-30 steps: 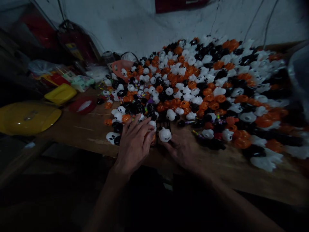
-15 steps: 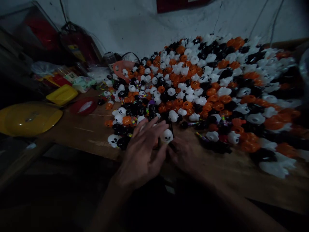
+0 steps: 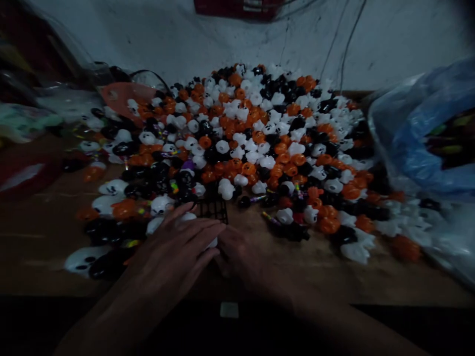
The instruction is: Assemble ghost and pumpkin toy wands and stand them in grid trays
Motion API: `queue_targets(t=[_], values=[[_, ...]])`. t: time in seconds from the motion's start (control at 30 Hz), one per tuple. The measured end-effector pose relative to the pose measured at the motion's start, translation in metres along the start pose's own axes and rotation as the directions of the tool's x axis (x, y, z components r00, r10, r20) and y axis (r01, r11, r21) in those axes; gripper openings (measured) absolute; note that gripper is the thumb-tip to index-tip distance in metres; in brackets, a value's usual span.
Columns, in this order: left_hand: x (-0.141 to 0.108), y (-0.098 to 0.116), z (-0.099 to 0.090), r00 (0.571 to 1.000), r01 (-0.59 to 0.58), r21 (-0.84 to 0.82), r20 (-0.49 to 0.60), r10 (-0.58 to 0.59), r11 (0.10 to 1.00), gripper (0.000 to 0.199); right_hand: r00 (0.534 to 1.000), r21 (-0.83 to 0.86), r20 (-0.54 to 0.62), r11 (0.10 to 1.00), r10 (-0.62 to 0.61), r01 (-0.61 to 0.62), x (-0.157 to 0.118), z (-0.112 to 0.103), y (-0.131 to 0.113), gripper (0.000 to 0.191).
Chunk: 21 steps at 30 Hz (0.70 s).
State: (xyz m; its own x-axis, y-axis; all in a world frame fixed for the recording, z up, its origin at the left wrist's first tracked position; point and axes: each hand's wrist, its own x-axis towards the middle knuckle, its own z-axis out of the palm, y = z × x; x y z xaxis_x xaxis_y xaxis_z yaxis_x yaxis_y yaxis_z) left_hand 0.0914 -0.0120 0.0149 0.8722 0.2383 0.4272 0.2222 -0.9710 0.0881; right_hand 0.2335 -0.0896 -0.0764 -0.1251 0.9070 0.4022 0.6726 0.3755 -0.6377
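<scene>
My left hand (image 3: 185, 247) is bent over a white piece (image 3: 213, 242), which shows only in part between the two hands. Its fingers are pressed together around the piece. My right hand (image 3: 241, 254) meets it from the right, with its fingers curled and mostly hidden. Just beyond the fingertips lies a black grid (image 3: 213, 209). A large pile of white ghost-like, orange pumpkin and black plastic pieces (image 3: 256, 141) spreads over the wooden table (image 3: 267, 277). Several larger white and black pieces (image 3: 83, 259) lie left of my left hand.
An orange basket (image 3: 128, 96) stands at the back left, near a red dish (image 3: 25, 175). On the right is a blue plastic bag (image 3: 415, 128) with coloured things inside. Behind the pile rises a pale wall (image 3: 159, 34) with a dark red box (image 3: 237, 9).
The view has turned right and closer to the table, bringing the blue bag in. My left hand has closed over the white piece that showed openly between the hands before.
</scene>
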Motion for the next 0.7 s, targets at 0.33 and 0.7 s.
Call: queue_targets(t=[0.33, 0.7], values=[[-0.007, -0.002, 0.003, 0.99, 0.076, 0.014, -0.12, -0.073, 0.997, 0.019, 0.992, -0.014, -0.012, 0.992, 0.123, -0.124, 0.0, 0.002, 0.002, 0.016], [-0.007, 0.006, -0.007, 0.997, 0.059, 0.125, -0.052, -0.053, 0.99, 0.03, 0.978, -0.2, -0.182, 0.969, 0.107, -0.143, 0.009, -0.052, 0.002, 0.018]])
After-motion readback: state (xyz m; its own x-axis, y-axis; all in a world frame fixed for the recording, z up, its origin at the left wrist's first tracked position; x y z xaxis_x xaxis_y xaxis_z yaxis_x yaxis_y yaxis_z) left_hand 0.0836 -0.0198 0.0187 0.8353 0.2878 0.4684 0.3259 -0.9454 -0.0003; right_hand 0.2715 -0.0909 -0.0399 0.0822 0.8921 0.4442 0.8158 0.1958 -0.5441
